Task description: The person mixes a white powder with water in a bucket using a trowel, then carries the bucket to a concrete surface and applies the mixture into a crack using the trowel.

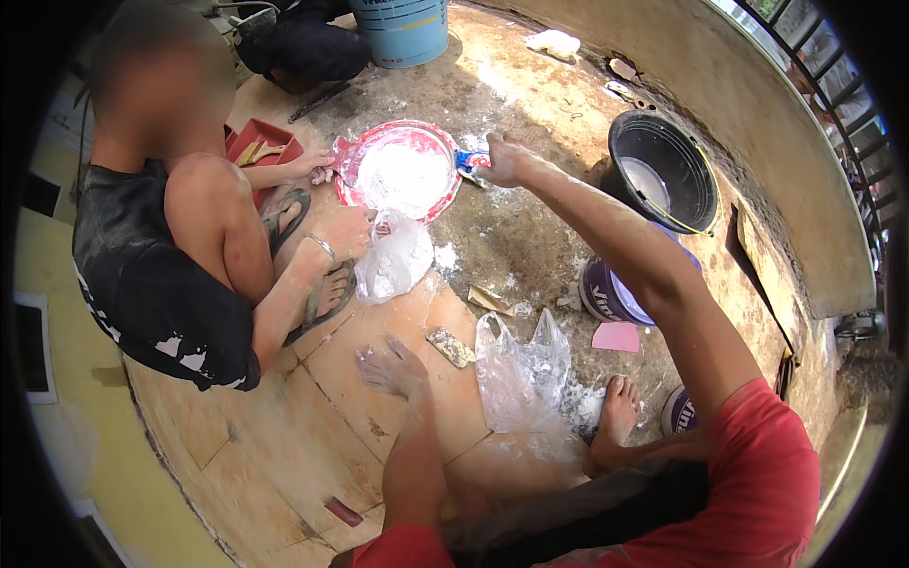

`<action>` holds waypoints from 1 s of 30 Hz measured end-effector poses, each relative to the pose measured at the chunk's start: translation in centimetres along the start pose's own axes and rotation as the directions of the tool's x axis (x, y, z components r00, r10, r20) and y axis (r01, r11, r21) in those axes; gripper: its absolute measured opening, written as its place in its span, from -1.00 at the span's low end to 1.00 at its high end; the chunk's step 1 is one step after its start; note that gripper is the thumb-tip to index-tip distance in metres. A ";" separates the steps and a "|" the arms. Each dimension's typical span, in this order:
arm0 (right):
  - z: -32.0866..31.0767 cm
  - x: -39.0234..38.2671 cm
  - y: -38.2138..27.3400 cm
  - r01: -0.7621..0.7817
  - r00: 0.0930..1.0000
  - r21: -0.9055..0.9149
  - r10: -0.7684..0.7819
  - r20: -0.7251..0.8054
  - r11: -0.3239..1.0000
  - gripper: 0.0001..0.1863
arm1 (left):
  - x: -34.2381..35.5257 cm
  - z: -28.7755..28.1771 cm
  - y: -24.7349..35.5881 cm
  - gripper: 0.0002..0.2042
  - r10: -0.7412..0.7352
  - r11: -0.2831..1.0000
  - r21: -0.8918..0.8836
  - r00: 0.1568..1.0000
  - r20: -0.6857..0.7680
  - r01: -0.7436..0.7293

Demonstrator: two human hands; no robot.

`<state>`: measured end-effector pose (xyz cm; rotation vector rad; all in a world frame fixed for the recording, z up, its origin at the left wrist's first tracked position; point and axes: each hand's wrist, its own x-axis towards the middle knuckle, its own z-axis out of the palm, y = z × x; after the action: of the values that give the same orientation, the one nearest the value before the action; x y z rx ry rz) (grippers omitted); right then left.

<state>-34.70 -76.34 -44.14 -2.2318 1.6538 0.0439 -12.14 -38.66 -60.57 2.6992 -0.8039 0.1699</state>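
My right hand [502,161] reaches far forward and grips a small blue-and-white packet [471,161] at the right rim of a red basin [347,186] filled with white powder [402,175]. Dusted with powder, my left hand [390,367] rests flat on the tiled floor with its fingers spread, holding nothing. Across from me a person squats in sandals; one of their hands [311,168] is on the basin's left rim and the other [343,232] holds a clear bag of powder [393,260].
A crumpled clear plastic bag [521,364] lies by my bare foot [617,412]. To the right stand a black bucket [663,170] and a purple-and-white tub [606,293]. A blue barrel [398,28] is at the back and a red tray [265,142] by the squatting person. Powder is spilled on the floor.
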 end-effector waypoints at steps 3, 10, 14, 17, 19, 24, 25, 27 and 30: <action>6.1 3.5 -0.8 -0.075 0.996 0.049 0.077 -0.037 0.996 0.09 | 0.5 -0.7 -0.6 -0.34 -0.017 0.997 0.080 0.999 0.037 0.014; 10.6 4.0 -1.0 -0.083 0.996 0.061 0.085 -0.037 0.995 -0.24 | 0.3 -1.7 -0.5 -0.29 0.012 0.994 0.112 0.997 0.076 -0.021; 8.1 4.2 2.3 -0.148 0.985 0.562 0.072 0.155 0.814 -0.48 | 0.0 -0.9 0.6 -0.27 -0.017 0.993 0.120 0.985 0.170 -0.004; 6.5 2.9 0.3 -0.244 0.968 0.963 -0.038 0.250 0.111 -0.55 | 0.3 -1.6 0.0 -0.28 -0.030 0.995 0.102 0.987 0.157 0.014; 4.4 1.3 -1.1 -0.345 0.937 0.916 -0.136 0.322 -0.207 -0.56 | 0.4 -1.6 0.0 -0.29 -0.030 0.994 0.111 0.987 0.155 0.012; 3.0 2.5 -2.6 -0.357 0.899 0.930 -0.303 0.316 -0.088 -0.58 | 0.7 -0.7 0.3 -0.30 0.029 0.996 0.084 0.991 0.128 -0.040; 2.9 2.9 -3.5 -0.328 0.915 0.944 -0.239 0.325 0.027 -0.57 | 0.6 -0.6 0.0 -0.31 0.044 0.994 0.089 0.991 0.130 -0.056; 1.5 2.8 -7.2 -0.277 0.939 0.916 -0.122 0.322 0.291 -0.59 | 0.9 -1.2 -0.4 -0.31 0.004 0.996 0.087 0.989 0.145 -0.016; -0.1 4.4 -8.2 -0.136 0.940 0.542 -0.065 0.336 0.829 -0.59 | 1.0 -2.2 0.5 -0.31 -0.005 0.999 0.042 0.988 0.157 -0.002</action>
<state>-25.70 -78.40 -42.88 -1.6357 1.3029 -0.0393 -11.64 -38.81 -58.12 2.7798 -0.8517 -0.0276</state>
